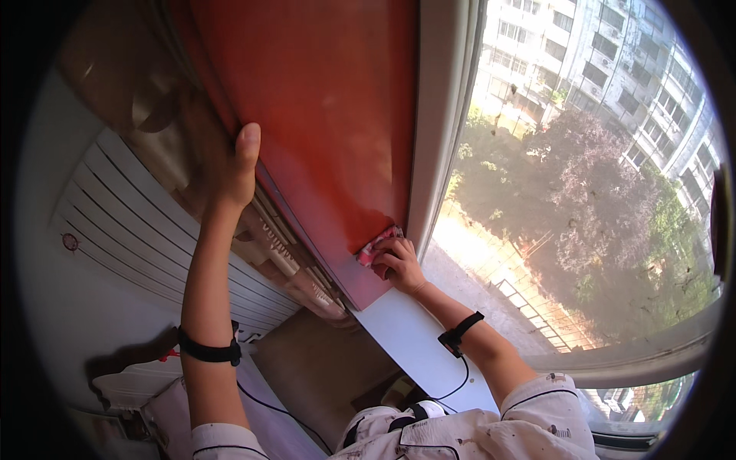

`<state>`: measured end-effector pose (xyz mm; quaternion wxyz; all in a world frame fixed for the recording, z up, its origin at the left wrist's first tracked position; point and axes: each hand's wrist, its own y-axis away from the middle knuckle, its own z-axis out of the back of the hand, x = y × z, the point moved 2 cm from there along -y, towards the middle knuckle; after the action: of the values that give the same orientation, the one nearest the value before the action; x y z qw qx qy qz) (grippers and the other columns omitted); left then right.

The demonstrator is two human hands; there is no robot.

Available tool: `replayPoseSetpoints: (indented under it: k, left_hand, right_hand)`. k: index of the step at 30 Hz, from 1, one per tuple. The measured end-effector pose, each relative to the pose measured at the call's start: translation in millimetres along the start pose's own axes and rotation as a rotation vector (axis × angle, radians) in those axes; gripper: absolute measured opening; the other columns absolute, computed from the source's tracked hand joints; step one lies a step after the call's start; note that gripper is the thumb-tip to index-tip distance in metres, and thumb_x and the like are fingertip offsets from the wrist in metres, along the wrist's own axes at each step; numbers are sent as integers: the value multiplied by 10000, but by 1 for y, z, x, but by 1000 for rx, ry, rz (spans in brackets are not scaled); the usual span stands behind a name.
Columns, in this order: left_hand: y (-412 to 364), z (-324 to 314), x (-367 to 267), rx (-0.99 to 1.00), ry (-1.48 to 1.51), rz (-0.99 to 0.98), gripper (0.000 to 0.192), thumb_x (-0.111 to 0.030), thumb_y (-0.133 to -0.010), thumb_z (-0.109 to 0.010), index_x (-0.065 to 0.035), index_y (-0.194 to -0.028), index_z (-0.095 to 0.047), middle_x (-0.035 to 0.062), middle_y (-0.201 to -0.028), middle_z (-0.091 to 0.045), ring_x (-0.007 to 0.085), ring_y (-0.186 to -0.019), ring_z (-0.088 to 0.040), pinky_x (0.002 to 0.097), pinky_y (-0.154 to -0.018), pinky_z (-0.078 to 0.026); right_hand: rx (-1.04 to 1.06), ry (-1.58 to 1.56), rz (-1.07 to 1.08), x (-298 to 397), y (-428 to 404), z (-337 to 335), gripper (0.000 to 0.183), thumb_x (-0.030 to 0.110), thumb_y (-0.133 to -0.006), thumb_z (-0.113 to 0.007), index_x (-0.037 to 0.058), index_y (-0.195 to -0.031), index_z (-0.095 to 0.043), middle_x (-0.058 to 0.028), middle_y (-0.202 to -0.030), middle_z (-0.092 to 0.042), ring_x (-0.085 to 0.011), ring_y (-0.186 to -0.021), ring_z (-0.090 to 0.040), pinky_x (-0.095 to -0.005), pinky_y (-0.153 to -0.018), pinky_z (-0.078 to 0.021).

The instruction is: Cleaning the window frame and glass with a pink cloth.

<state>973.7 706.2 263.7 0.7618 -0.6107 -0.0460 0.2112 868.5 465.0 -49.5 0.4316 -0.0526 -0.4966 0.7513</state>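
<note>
A long red panel (310,103) runs down from the top of the view beside the window frame, its lower part paler and hazy. My right hand (402,267) presses a bunched pink and white cloth (376,250) against the panel near its lower end, fingers curled over the cloth. At the panel's left edge is my left hand (237,172), thumb up along the edge; its other fingers are hidden or blurred behind it, so its grip is unclear. Each forearm wears a black strap with a small device and a cable.
A large window (575,201) with a pale frame (440,115) fills the right side. Below the panel lies a white sill or board (414,339). A brown patterned curtain (270,230) hangs at left, by a white ribbed radiator (144,213). A bed-like piece (270,397) stands lower left.
</note>
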Motion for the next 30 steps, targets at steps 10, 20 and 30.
replayPoseSetpoints:
  k: [10, 20, 30]
  left_hand:
    - [5, 2, -5, 16, -55, 127, 1114, -702, -897, -475, 94, -1560, -65, 347, -1596, -102, 466, -1489, -139, 548, -1219, -117]
    - [0, 0, -7, 48, 8, 72, 1087, -678, -919, -458, 88, -1569, -43, 348, -1624, -41, 475, -1517, -68, 547, -1230, -97]
    - [19, 11, 21, -30, -237, 75, 1125, -757, -893, -440, 65, -1568, -77, 350, -1615, -61, 498, -1503, -104, 581, -1214, -152]
  right_hand:
    - [-663, 135, 130, 45, -209, 78, 408, 24, -708, -744, 140, -1097, -694, -160, -1372, -549, -403, -1251, -552, -487, -1043, -467]
    - [-334, 41, -454, -30, 18, -52, 399, -93, -819, -681, 41, -1181, -579, -170, -1300, -446, -331, -1158, -551, -352, -931, -526]
    - [-354, -290, -509, 40, -58, 28, 351, -176, -725, -580, 33, -979, -701, -164, -1123, -635, -306, -1034, -655, -386, -870, -555]
